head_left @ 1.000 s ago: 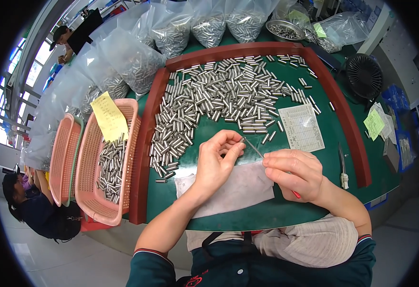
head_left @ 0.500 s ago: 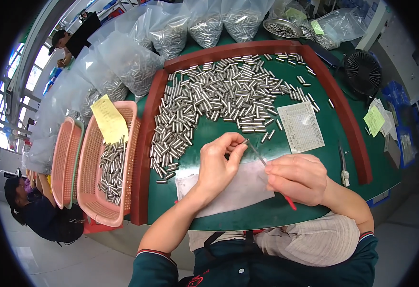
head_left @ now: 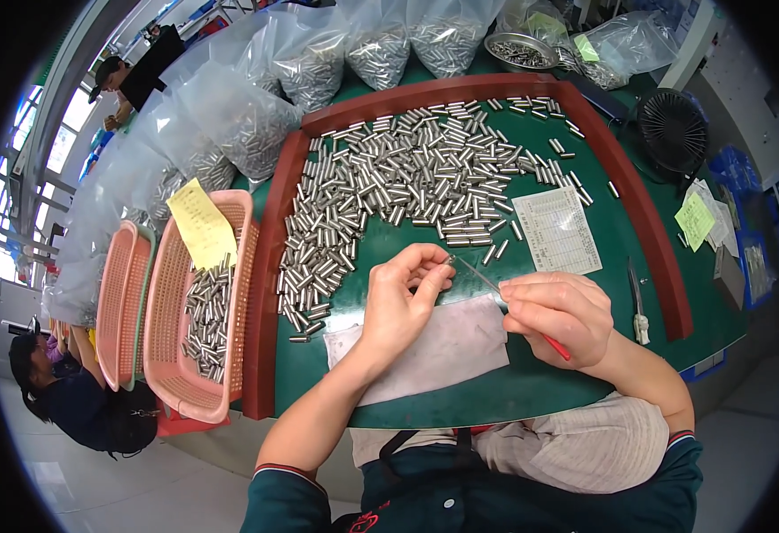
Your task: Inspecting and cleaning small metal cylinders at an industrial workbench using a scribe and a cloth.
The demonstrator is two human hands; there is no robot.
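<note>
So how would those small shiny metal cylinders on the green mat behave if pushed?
The small shiny metal cylinders are round and smooth, so they would probably roll across the green mat. They look rigid and likely dense for their size. The red raised border should contain them.

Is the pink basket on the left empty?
No: the pink basket holds a pile of metal pins and a yellow note lies across its top.

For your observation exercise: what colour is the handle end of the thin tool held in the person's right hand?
Red: the handle end of the thin tool sticks out below the right hand, clearest in the head view.
</note>
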